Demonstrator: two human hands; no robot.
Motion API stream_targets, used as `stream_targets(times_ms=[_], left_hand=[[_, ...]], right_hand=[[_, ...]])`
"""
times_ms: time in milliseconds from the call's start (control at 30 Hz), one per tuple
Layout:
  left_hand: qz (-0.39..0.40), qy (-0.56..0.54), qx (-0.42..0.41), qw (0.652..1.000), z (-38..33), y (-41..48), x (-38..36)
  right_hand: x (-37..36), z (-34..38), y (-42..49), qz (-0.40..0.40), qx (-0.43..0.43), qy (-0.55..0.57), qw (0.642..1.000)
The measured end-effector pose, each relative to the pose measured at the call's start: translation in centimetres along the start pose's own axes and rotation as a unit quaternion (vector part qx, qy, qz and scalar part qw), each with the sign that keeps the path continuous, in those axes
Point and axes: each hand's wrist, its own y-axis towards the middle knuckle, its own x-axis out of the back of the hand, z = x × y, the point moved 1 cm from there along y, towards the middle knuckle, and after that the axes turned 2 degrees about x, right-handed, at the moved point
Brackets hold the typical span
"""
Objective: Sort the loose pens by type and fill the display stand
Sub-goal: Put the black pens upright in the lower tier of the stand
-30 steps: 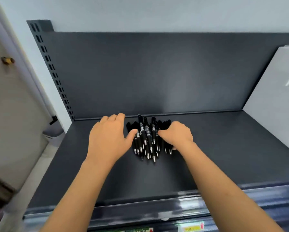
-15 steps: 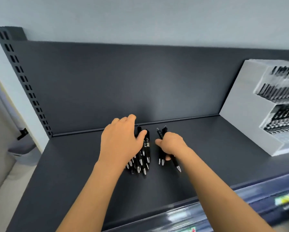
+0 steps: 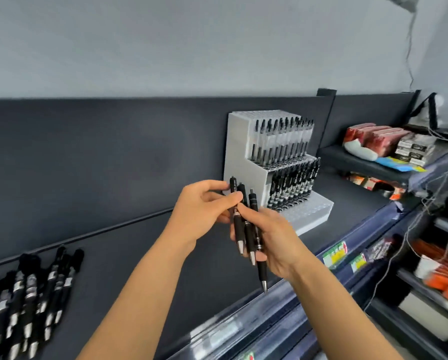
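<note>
The right hand (image 3: 280,240) grips three black pens (image 3: 249,237) in a bundle, its fingers curled round the lower barrels. The metal tips point down below the fingers and the push-button ends stand up above them. The longest pen hangs lowest, with its tip well below the heel of the hand. The left hand (image 3: 199,206) meets the bundle from the left side. Its thumb (image 3: 228,201) and forefinger pinch the upper barrel of the leftmost pen (image 3: 234,185), and the other fingers are loosely bent behind it. Both hands are raised clear of the dark shelf (image 3: 139,255). The white display stand (image 3: 239,141) stands on the shelf just beyond the fingertips, against the dark back panel. Its top step holds a row of clear-barrelled pens (image 3: 280,141) upright, the middle step holds a row of black pens (image 3: 293,183), and the lowest step (image 3: 311,211) shows rows of holes. The pile of loose pens (image 3: 28,294) lies flat on the shelf, well apart from the left hand and on its outer side, tips toward the front edge. Price labels (image 3: 334,253) sit on the shelf edge below the right hand. Stacked boxes (image 3: 384,139) lie on the next shelf, far beyond the right-hand fingers
</note>
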Motion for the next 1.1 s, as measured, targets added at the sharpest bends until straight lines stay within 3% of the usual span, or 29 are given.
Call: stream_targets(times_ms=[167,267,367,600,767,967,1100], left_hand=[[0.023,0.006,0.002,1.0,-1.0,4.7,-11.6],[-0.023,0.016,-0.079,0.996,-1.5,7.8,-17.0],[-0.093,0.102,-0.184,0.973,-0.7,10.8,-20.6],[-0.125,0.282,-0.23,0.923,2.2,14.9,-24.8],[-0.114,0.347,-0.178,0.914,3.5,16.1,-25.7],[-0.131,0.436,-0.103,0.884,2.9,17.0,-26.3],[-0.098,0.484,-0.085,0.866,2.3,17.5,-26.5]], right_hand=[[12.4,2.2,-1.0,-0.082,0.043,-0.089,0.992],[20.0,2.4,-0.5,-0.185,0.091,-0.161,0.965],[25.8,2.8,0.1,-0.253,0.055,-0.107,0.96],[31.4,2.7,2.0,-0.224,0.048,-0.02,0.973],[31.9,3.1,3.1,-0.144,0.031,-0.067,0.987],[31.9,4.6,3.6,-0.16,0.024,-0.053,0.985],[31.3,5.0,4.3,-0.172,0.032,-0.06,0.983]])
